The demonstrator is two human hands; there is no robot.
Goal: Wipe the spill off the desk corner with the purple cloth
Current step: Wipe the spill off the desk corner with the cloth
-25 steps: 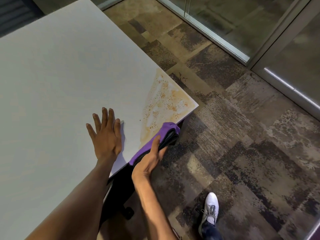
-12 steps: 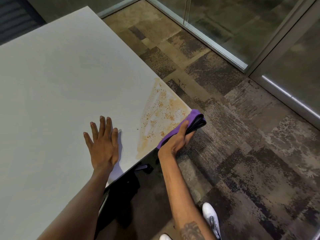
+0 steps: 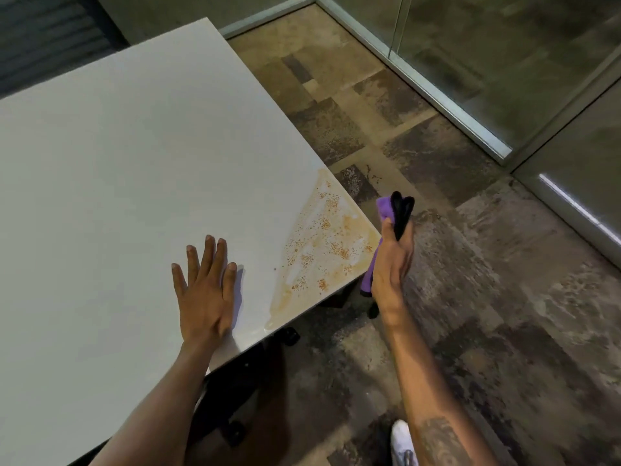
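Cloth held off the desk corner, spill unwiped

The right hand (image 3: 391,260) grips the folded purple cloth (image 3: 384,210) just beyond the desk (image 3: 134,163) corner, above patterned carpet (image 3: 487,264). The orange-speckled spill (image 3: 322,243) covers that corner. The left hand (image 3: 205,290) lies flat, fingers spread, beside it.

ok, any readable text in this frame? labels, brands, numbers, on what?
None readable.
Purple cloth in the right hand: no tag or print visible.
Desk: plain top, only the orange spill at its corner.
Tattoo on the right forearm: too blurred to tell whether it holds letters.
White shoe: no logo can be made out.
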